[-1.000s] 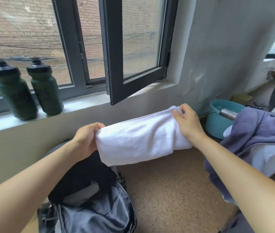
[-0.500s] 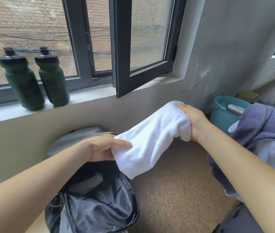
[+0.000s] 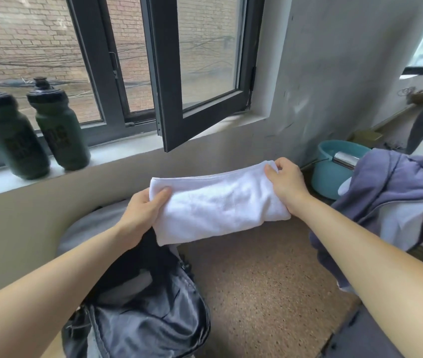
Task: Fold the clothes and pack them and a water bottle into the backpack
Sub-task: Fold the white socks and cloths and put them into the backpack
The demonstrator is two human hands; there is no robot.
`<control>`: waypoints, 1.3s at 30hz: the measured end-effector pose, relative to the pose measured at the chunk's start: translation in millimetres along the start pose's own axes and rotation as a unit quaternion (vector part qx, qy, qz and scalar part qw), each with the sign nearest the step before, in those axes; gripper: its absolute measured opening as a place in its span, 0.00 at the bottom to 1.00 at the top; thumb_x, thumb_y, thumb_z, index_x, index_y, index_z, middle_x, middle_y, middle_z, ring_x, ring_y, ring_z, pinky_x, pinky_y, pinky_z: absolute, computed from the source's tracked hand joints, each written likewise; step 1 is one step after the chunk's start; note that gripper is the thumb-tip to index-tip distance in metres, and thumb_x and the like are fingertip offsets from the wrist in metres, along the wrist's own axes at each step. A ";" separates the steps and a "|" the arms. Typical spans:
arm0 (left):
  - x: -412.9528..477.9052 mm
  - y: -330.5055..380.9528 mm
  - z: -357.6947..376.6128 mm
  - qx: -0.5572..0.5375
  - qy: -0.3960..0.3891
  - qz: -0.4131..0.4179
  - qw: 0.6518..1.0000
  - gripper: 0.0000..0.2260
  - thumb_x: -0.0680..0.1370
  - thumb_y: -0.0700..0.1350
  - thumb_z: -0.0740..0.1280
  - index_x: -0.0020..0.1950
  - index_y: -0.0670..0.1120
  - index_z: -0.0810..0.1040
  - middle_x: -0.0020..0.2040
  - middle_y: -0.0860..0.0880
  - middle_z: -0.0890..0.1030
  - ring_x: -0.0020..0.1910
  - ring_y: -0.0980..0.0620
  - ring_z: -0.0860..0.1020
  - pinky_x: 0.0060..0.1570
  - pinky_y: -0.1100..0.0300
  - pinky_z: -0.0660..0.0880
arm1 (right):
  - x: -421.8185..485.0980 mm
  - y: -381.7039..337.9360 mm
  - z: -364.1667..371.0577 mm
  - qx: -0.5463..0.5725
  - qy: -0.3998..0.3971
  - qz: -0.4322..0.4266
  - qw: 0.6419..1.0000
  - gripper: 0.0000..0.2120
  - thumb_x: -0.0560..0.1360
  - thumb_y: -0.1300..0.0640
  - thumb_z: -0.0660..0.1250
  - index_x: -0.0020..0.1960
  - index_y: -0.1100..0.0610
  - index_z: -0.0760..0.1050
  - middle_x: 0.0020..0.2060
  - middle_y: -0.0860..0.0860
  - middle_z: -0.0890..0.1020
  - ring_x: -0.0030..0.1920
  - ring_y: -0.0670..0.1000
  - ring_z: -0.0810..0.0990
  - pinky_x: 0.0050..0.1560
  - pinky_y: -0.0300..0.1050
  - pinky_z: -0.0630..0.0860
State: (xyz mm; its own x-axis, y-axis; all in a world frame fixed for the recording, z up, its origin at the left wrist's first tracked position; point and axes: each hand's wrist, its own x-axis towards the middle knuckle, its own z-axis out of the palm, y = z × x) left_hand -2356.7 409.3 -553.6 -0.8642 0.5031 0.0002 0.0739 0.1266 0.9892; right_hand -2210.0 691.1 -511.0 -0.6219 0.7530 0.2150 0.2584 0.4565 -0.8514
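A folded white cloth [image 3: 218,202] hangs level in the air in front of me. My left hand [image 3: 145,208] grips its left end, thumb on top. My right hand [image 3: 285,182] pinches its right end. Below the cloth's left part an open grey-black backpack [image 3: 148,313] stands on the floor, its mouth facing up. Two dark green water bottles [image 3: 60,125] stand upright on the windowsill at the left. A heap of purple and white clothes [image 3: 399,197] lies at the right.
An open dark window sash [image 3: 195,73] juts inward above the cloth. A blue basin [image 3: 334,171] with a metal object sits on the floor by the wall, behind the clothes. Speckled brown floor [image 3: 270,293] lies between the backpack and the clothes.
The cloth was tilted down toward the backpack half a second ago; now it is held level again, with my left hand raised and both hands spread apart.
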 end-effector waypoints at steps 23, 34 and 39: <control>-47.6 39.1 49.6 0.010 -0.062 0.066 0.996 0.17 0.78 0.58 0.65 0.52 0.45 0.81 0.52 0.42 0.85 0.53 0.44 0.84 0.52 0.46 0.80 | -85.0 -57.3 66.4 0.183 -0.202 -0.006 0.962 0.14 0.81 0.46 0.65 0.48 0.57 0.74 0.44 0.51 0.80 0.46 0.48 0.80 0.50 0.48 0.77; -54.8 54.2 37.8 -0.091 -0.184 0.042 0.978 0.18 0.80 0.59 0.61 0.56 0.51 0.86 0.45 0.49 0.80 0.41 0.49 0.79 0.44 0.55 0.79 | -75.4 -52.8 45.6 0.159 -0.261 -0.029 0.952 0.20 0.75 0.47 0.75 0.62 0.54 0.75 0.55 0.52 0.84 0.55 0.51 0.85 0.59 0.54 0.82; -48.4 50.0 30.7 0.001 0.061 0.105 0.993 0.10 0.78 0.48 0.70 0.58 0.52 0.82 0.46 0.55 0.83 0.42 0.57 0.81 0.43 0.59 0.77 | -59.8 -54.8 32.4 0.293 -0.281 0.074 0.911 0.14 0.80 0.54 0.69 0.65 0.56 0.76 0.57 0.56 0.84 0.57 0.56 0.85 0.61 0.58 0.81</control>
State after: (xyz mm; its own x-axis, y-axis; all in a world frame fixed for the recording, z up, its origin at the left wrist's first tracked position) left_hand -2295.9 417.5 -508.7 -0.8833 0.4111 0.2253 0.2609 0.0317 0.9649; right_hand -2210.9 605.7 -492.7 -0.9352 0.3489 -0.0613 0.0333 -0.0856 -0.9958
